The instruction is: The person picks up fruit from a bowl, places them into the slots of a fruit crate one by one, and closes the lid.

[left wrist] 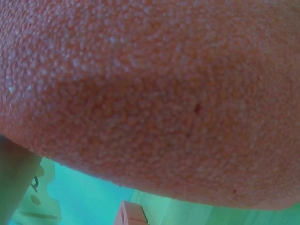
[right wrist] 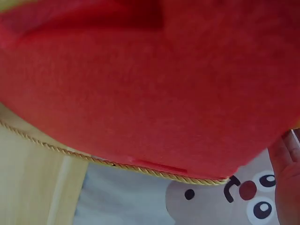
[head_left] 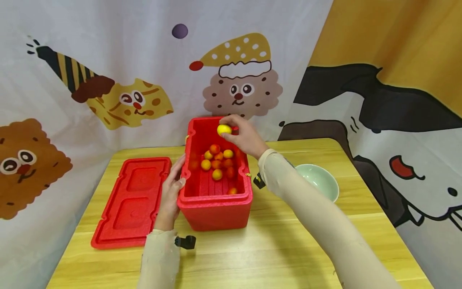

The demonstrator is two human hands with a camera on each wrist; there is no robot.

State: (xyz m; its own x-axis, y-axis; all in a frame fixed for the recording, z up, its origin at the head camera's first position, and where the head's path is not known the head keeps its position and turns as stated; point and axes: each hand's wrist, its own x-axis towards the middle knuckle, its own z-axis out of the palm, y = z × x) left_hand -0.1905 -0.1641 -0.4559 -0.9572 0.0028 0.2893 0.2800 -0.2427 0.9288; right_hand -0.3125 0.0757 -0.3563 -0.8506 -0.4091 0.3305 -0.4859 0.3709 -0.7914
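My right hand pinches a small yellow round fruit between thumb and fingers, over the far end of an open red foam box. Inside the box lie several small orange and yellow fruits, with one more by the near wall. Against the box's left outer wall rests my left hand, its fingers extended along the side and its thumb right at the rim. The red box wall fills most of the right wrist view, with a gold twisted cord along it.
A red lid lies on the wooden table, left of the box. To the right stands a pale green bowl, partly hidden by my right sleeve. A printed cartoon curtain hangs behind the table.
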